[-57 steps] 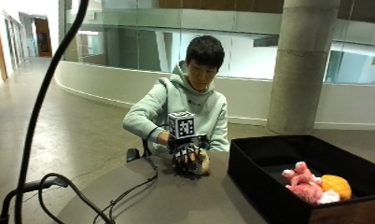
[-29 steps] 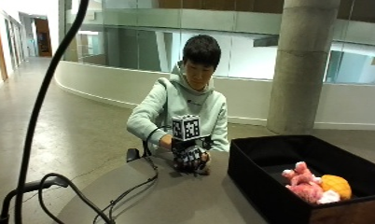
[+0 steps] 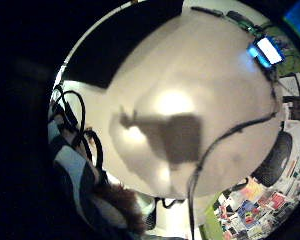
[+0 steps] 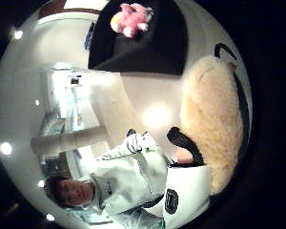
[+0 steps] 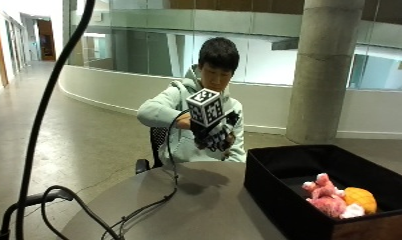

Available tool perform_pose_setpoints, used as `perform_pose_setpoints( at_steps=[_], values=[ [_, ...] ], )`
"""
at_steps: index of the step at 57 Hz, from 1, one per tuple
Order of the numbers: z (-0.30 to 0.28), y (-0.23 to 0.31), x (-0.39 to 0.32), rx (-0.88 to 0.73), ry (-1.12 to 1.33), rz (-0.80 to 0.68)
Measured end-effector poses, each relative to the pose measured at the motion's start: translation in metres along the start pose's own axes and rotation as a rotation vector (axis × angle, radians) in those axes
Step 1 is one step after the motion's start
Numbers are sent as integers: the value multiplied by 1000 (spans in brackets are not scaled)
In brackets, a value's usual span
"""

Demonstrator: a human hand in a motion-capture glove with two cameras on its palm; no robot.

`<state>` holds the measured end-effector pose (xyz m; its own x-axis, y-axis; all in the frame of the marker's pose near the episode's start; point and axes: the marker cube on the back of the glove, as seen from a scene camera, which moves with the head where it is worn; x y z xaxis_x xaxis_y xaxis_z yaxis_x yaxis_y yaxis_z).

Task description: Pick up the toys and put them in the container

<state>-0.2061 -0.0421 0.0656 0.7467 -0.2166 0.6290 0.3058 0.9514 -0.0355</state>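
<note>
Now the person sits behind the round grey desk (image 5: 207,200), near the middle of the frame, with the gloved right hand (image 5: 214,136) raised in front of the chest, well above the desk top. Its grip is curled around a tan plush toy (image 4: 214,129), which fills much of the thumb-side palm view, pressed close against the palm; from the outside view the toy is mostly hidden behind the fingers. At the lower right of the frame stands the black container (image 5: 281,200), open at the top, resting on the desk. Inside it, towards the near right corner, lie a pink plush toy (image 5: 324,196) and an orange plush toy (image 5: 361,198), touching each other. The hand's shadow falls on the desk below it.
</note>
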Motion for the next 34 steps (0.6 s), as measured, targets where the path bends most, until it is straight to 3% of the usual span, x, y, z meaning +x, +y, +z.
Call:
perform_pose_setpoints(
  at_steps=[19,34],
  values=[
    [-123,-76,-76,353,142,-82],
    [-123,-142,-187,594,71,-320]
  ],
)
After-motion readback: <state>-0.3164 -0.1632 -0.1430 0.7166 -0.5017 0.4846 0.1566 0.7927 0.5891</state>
